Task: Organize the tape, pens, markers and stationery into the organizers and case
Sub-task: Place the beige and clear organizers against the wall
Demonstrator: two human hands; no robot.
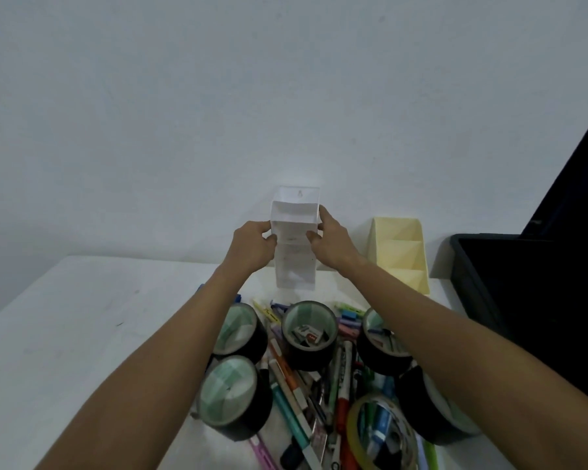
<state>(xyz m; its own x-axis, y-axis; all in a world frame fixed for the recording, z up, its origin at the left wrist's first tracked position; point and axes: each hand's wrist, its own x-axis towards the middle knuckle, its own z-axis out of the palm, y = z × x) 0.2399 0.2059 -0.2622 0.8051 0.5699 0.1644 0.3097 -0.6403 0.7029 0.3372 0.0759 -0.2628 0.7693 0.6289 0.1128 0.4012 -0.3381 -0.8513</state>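
Observation:
A white stepped organizer (295,232) stands against the wall at the back of the table. My left hand (254,246) grips its left side and my right hand (331,240) grips its right side. To its right stands a pale yellow organizer (403,252) with three stepped compartments. An open black case (482,290) sits at the far right. Near me lie several black tape rolls, among them one (309,335) with small items inside it, and a yellowish clear tape roll (381,432). Pens, markers and highlighters (306,395) are heaped between the rolls.
The white table (82,334) stretches bare to the left of the heap. A plain light wall (218,96) rises right behind the organizers. The raised case lid (577,178) fills the upper right edge.

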